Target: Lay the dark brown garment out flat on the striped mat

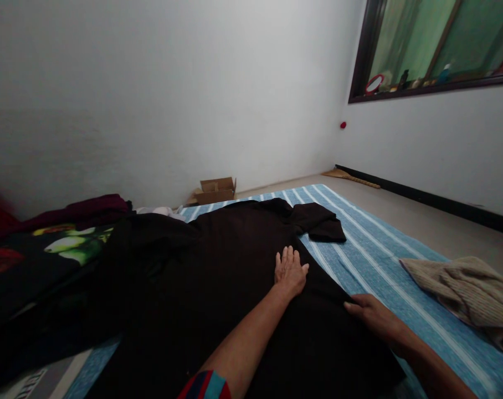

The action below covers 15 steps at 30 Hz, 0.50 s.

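Item: black shirt (218, 277), taken as the landmark for all that follows. It lies spread flat on the blue striped mat (376, 260), collar end away from me, hem toward me. One short sleeve (320, 224) sticks out to the far right, still unfolded and lying on the mat.

My left hand (290, 271): palm down on the shirt's middle right, fingers straight and close together, gripping nothing, only pressing the cloth flat.

My right hand (370, 316): on the shirt's right edge, nearer to me than the left hand. Fingers lie along the edge, loosely bent. I cannot tell whether they pinch the cloth or just rest on it.

Progress, as I judge it: the shirt is laid out and mostly smoothed. No fold shows yet. The right sleeve and the body remain to be dealt with; the left side is lost in the dark, so its state is unclear.

Containers: one cardboard box (215, 190), beyond the shirt's collar end, against the wall, flaps open. Contents not visible from here.

Other entries:
- heap of dark clothes with a green print (47, 249), touching the shirt's left side.
- beige knitted piece (467, 288), well to the right of the shirt, on the mat's edge.
- broom (351, 177), far beyond the shirt, on the floor by the right-hand wall.
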### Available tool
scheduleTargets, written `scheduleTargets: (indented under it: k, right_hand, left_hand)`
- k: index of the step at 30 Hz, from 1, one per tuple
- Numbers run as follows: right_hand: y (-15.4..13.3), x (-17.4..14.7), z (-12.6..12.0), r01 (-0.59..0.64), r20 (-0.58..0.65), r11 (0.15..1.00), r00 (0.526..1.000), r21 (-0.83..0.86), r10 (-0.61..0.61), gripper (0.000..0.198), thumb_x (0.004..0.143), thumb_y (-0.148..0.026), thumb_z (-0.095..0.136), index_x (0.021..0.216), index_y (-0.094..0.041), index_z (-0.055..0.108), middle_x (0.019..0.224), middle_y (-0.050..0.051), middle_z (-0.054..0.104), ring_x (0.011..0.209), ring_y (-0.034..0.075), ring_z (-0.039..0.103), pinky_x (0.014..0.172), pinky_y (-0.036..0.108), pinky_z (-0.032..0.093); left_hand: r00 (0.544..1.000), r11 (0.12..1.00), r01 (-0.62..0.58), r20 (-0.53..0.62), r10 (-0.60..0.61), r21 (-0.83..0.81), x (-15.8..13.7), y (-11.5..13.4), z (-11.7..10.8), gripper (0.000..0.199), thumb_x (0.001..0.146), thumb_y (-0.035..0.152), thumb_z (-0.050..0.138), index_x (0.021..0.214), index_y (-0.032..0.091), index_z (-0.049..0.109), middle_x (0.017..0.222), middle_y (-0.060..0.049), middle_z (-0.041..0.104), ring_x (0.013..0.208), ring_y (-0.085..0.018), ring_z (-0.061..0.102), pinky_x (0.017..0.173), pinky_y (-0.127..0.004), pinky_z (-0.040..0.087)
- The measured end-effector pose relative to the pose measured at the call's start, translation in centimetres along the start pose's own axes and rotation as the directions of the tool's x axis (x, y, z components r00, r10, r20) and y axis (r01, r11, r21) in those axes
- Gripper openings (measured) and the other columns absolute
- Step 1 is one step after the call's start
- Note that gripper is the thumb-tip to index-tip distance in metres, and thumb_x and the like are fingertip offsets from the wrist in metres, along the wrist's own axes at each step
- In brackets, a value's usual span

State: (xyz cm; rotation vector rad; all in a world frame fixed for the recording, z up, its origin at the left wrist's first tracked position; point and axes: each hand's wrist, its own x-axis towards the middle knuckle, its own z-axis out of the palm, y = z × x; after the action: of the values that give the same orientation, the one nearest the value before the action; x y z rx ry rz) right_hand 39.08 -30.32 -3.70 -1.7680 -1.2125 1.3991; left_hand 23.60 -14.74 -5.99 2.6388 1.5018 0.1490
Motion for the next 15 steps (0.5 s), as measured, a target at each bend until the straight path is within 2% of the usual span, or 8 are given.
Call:
scheduleTargets:
  k: [5,8,11,15]
  right_hand:
    - [0.2,0.1,-0.1,0.012,-0.04,0.999,0.999,-0.03,-0.014,0.036,0.076,-0.048,0.048,0.076,-0.015,0.062,0.067,0.003,0.064,0.064,0.018,0.059,0.057,0.025,0.043]
    - [0.6,0.4,-0.3,0.035,-0.02,0.998,0.999,-0.06,-0.036,0.035,0.075,-0.047,0.05,0.077,-0.015,0.062,0.068,0.003,0.064,0.064,0.017,0.059,0.057,0.026,0.043]
    - [1.1,0.4,-0.3,0.052,0.038,0.998,0.998,-0.03,-0.051,0.035,0.074,-0.046,0.051,0.08,-0.014,0.063,0.069,0.003,0.065,0.064,0.017,0.06,0.057,0.026,0.044]
    - [1.2,0.1,-0.3,0.055,0.025,0.996,0.998,-0.07,-0.054,0.031,0.074,-0.043,0.054,0.081,-0.013,0.062,0.072,0.003,0.067,0.064,0.017,0.061,0.054,0.025,0.043]
  left_hand:
    - [1.0,1.0,-0.009,-0.008,0.009,-0.022,-0.3,0.5,-0.2,0.056,0.09,0.043,0.027,0.134,0.009,0.036,0.145,-0.014,0.029,0.135,-0.025,0.018,0.11,-0.044,0.014]
    - [1.0,0.999,-0.011,-0.005,0.011,-0.032,-0.9,1.0,-0.7,0.054,0.09,0.04,0.027,0.134,0.01,0.036,0.145,-0.013,0.03,0.135,-0.025,0.02,0.109,-0.044,0.017]
    - [1.0,0.999,-0.02,-0.009,0.019,-0.04,-2.4,1.6,-1.3,0.053,0.09,0.039,0.026,0.134,0.01,0.037,0.145,-0.013,0.03,0.135,-0.025,0.02,0.109,-0.044,0.017]
    - [0.999,0.999,-0.012,0.031,0.013,-0.047,-4.8,2.4,-1.1,0.054,0.09,0.04,0.027,0.134,0.009,0.036,0.145,-0.013,0.029,0.135,-0.025,0.019,0.109,-0.045,0.017]
